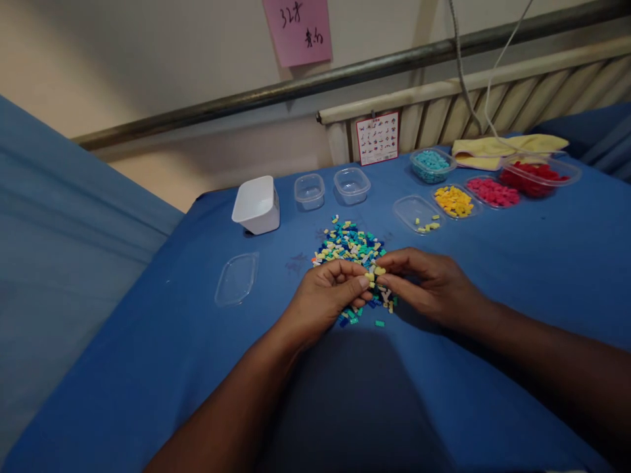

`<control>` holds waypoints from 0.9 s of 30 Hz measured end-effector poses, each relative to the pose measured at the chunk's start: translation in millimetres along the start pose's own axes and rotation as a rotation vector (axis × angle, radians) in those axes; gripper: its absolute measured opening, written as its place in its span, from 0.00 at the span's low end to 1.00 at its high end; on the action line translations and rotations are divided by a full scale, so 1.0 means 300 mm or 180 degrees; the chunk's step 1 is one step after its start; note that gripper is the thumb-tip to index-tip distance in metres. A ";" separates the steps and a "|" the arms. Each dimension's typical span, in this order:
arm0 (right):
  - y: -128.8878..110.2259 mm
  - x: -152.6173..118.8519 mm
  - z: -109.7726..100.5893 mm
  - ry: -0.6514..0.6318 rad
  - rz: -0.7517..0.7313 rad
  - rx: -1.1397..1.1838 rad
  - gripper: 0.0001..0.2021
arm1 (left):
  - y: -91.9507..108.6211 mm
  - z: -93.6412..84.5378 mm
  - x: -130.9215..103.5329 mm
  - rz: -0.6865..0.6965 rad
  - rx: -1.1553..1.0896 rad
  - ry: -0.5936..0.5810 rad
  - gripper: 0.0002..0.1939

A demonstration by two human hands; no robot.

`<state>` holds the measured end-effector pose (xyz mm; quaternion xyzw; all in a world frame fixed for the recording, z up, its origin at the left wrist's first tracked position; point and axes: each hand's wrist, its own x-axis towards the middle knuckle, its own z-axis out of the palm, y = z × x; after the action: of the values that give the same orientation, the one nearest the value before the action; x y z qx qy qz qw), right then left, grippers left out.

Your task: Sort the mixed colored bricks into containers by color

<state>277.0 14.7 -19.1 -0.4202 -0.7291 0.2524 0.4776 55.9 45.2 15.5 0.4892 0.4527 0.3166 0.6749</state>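
Observation:
A pile of small mixed bricks [350, 243] in blue, green, white and pale yellow lies on the blue-covered table. Over its near part, my left hand [332, 292] pinches pale yellow bricks [370, 278] between thumb and index finger. Close beside it on the right, my right hand [431, 282] has a pale yellow brick [379, 270] at its thumb and fingertips. The two hands nearly meet, and part of the pile is hidden behind them. Several pale yellow bricks [428, 227] rest on a clear lid [404, 209] beyond my right hand.
At the back left stand a white tub [255, 207] and two clear containers [309, 192]. Turquoise [432, 164], yellow [454, 202], pink [493, 192] and red bricks [537, 176] fill holders at the back right, near a yellow cloth [478, 152]. A clear lid [237, 279] lies left of my hands.

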 end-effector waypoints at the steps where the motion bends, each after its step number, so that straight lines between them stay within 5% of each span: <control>1: 0.000 0.001 0.000 0.0033 0.0014 0.0003 0.07 | -0.002 0.006 -0.001 0.0016 -0.0029 0.0026 0.20; 7: 0.003 0.012 0.003 -0.0091 -0.0300 0.0040 0.04 | -0.012 0.036 -0.004 0.0171 -0.0072 0.0131 0.20; 23: -0.029 0.021 0.018 0.0011 -0.0144 0.0320 0.05 | -0.038 0.049 0.005 0.0524 0.0126 0.0120 0.17; 27: 0.029 0.060 -0.040 0.0209 -0.0052 -0.0091 0.04 | -0.033 0.028 0.001 0.0717 0.0554 0.0192 0.16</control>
<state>287.7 34.3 -12.2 -0.4290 -0.7200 0.2242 0.4972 63.6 39.1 6.9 0.5838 0.4407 0.3644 0.5763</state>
